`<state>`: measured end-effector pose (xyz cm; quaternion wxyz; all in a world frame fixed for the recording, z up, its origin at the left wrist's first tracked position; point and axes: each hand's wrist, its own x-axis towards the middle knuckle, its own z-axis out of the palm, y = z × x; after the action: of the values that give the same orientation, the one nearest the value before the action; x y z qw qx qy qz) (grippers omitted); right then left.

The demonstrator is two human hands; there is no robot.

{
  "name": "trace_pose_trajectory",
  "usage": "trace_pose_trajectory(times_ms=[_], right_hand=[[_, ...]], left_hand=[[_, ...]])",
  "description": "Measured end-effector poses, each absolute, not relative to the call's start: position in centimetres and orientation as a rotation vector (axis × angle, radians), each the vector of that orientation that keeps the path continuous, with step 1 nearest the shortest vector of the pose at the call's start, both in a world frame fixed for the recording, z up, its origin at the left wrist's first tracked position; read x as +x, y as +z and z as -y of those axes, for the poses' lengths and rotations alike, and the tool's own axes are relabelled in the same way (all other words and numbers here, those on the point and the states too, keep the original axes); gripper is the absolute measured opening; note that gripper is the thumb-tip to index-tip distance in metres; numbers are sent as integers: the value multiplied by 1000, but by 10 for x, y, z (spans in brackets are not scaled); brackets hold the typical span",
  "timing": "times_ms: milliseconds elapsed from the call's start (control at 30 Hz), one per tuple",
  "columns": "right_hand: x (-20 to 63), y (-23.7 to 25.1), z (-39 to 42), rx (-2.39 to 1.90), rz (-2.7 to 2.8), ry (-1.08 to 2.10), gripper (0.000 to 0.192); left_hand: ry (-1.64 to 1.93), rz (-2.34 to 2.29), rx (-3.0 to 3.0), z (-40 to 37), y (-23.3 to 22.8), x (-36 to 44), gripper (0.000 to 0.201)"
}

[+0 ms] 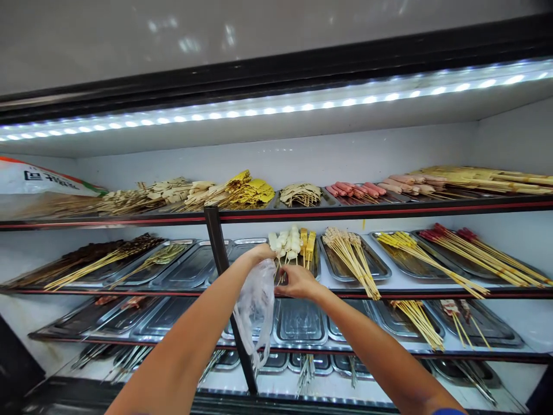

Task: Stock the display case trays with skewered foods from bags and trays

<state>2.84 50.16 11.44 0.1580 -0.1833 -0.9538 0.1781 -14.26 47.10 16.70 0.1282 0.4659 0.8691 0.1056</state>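
At the centre of the frame your left hand (261, 253) is closed on the mouth of a thin clear plastic bag (256, 311), which hangs down in front of the black upright post (224, 288). Just to its right, your right hand (298, 281) pinches the sticks of a bunch of white and yellow skewers (291, 242) that stand above the steel tray (317, 262) on the middle shelf (389, 293). Further right on that shelf lie pale mushroom skewers (348, 251). Along the upper shelf run tofu skewers (233, 190) and pink sausages (356, 189).
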Motion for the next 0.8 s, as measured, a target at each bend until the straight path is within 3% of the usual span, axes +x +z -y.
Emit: trace_pose_trajectory(times_ms=[300, 500, 800], right_hand=[[33, 115, -503, -432, 2748, 397, 51], [33, 119, -501, -454, 2761, 403, 51], [28, 117, -489, -495, 2669, 138, 44]], left_hand=[[-303, -2375, 1746, -411, 175, -117, 33], [24, -2504, 1956, -395, 149, -105, 25], [255, -2245, 1864, -375, 165, -105, 32]])
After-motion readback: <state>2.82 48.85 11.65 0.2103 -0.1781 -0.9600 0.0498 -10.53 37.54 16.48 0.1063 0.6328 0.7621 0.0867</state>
